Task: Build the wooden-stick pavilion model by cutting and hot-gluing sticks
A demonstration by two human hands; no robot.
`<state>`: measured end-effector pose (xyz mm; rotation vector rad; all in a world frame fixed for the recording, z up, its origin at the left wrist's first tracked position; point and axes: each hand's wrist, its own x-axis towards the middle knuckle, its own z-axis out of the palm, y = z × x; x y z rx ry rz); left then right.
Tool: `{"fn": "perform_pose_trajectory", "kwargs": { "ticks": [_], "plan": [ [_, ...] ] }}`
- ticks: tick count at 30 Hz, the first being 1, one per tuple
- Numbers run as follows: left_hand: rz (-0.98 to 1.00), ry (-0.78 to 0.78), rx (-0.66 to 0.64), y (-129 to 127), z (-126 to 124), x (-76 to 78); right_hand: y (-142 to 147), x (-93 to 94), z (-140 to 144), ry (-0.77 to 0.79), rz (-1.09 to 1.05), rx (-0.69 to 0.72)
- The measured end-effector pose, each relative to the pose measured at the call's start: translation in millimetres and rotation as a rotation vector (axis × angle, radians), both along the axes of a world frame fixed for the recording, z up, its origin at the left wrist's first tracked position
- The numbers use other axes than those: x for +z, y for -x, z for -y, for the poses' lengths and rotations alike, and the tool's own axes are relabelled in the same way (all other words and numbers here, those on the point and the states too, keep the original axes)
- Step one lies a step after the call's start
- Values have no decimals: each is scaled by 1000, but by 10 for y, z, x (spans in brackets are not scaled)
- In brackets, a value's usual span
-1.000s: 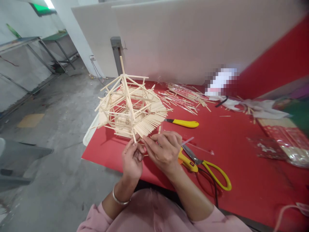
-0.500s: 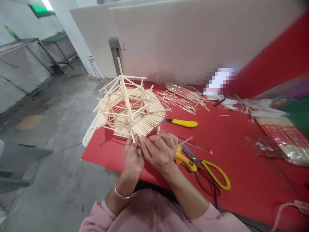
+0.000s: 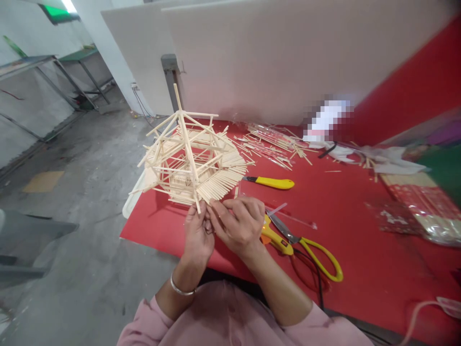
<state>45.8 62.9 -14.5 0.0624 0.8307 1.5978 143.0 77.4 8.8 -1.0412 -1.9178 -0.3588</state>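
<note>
The stick model [image 3: 190,163] sat left of center in the frame, at the left edge of the red tabletop [image 3: 360,250]. It was pale wood w/ a peaked roof frame, one spire stick poking up, and fanned-out sticks on the right side. Left hand [image 3: 199,233] and right hand [image 3: 239,223] met at its near lower edge, fingers [image 3: 216,211] pressed together, pinching a thin stick there. Yellow scissors [image 3: 309,250] lay just right of the hands.
</note>
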Motion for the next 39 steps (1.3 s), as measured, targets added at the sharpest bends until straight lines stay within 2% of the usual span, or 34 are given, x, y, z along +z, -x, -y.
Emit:
{"fn": "perform_pose_trajectory", "kwargs": {
  "ticks": [18, 23, 25, 27, 30, 32, 34, 37, 39],
  "plan": [
    [2, -17, -22, 17, 2, -13, -18, -13, -9, 15, 20, 33],
    [-59, -46, -24, -1, 44, -74, -24, -27, -16, 3, 27, 45],
    [-175, -104, 11, 14, 113, -118, -27, -25, -20, -5, 27, 46],
    [-410, -237, 133, 85, 193, -150, -29, -15, -24, -11, 27, 47],
    [-957, -506, 423, 329, 253, -138, -28, 8, -30, -15, 22, 53],
    [-1289, -554, 491, 537, 223, -87, -27, 22, -33, -15, 16, 61],
    [-1516, -620, 404, 714, 151, -19, -24, 29, -36, -13, 10, 68],
    [-1674, -746, 181, 849, 30, 73, -23, 32, -36, -10, 16, 74],
    [-1744, -801, 88, 859, -27, 109, -24, 31, -34, -4, 35, 73]
  ]
}}
